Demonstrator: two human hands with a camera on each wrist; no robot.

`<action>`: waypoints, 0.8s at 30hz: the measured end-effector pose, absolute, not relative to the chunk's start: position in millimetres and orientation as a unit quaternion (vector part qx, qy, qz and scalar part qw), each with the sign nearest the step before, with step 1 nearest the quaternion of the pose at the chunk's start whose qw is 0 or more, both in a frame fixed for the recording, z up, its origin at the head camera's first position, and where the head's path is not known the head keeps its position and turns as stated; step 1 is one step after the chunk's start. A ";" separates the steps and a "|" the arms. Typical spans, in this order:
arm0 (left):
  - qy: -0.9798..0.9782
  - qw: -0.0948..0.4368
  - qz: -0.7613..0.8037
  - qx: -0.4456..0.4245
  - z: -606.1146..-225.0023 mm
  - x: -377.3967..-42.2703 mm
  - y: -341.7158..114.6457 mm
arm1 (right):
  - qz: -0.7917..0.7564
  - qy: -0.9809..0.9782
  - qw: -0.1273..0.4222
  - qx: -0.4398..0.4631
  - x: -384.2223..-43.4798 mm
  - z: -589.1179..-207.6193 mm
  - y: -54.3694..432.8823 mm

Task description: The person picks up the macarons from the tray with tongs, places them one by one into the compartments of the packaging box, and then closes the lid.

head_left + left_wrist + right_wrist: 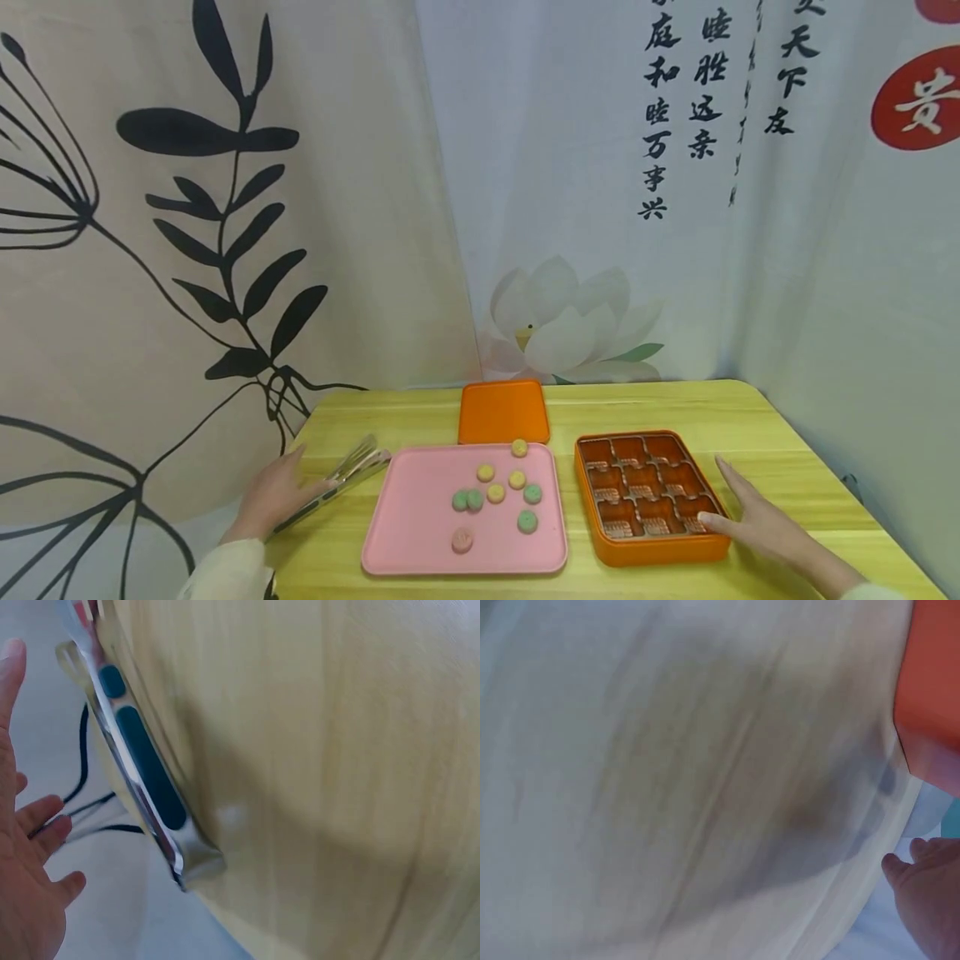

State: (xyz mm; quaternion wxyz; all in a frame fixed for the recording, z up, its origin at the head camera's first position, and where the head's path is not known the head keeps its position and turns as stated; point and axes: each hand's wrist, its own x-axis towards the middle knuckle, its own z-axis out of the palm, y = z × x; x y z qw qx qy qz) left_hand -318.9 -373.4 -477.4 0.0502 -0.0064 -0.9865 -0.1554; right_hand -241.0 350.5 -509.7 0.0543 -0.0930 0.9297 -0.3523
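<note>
A pair of metal tongs (358, 465) lies at the table's left edge, with dark teal grips (150, 766) along its handle. My left hand (272, 498) is beside the tongs with its fingers spread; in the left wrist view the hand (30, 877) appears apart from them. On the right, an orange box (660, 550) carries a clear insert divided into several compartments. My right hand (768, 527) is at the box's right side, fingers extended and thumb over the near right corner. Whether it touches the box I cannot tell. Only part of this hand (934, 896) shows in the right wrist view.
Between the hands, a pink tray (412, 517) holds several small round pieces: yellow (496, 493), green (527, 522) and one pink (462, 540). An orange lid-like square (504, 412) lies behind the tray. A printed curtain (375, 208) hangs behind the wooden table (637, 404).
</note>
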 end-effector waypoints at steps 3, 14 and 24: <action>-0.984 0.030 -0.173 0.009 -484.4 -317.9 -382.5 | -0.363 0.925 0.084 -0.079 -239.5 -509.6 349.7; -0.966 -0.019 -0.258 0.029 -507.9 -314.3 -401.9 | -0.389 0.915 0.089 -0.064 -238.7 -511.8 342.7; -0.953 -0.038 -0.293 0.066 -523.3 -316.5 -410.5 | -0.420 0.900 0.101 -0.058 -235.4 -512.4 339.9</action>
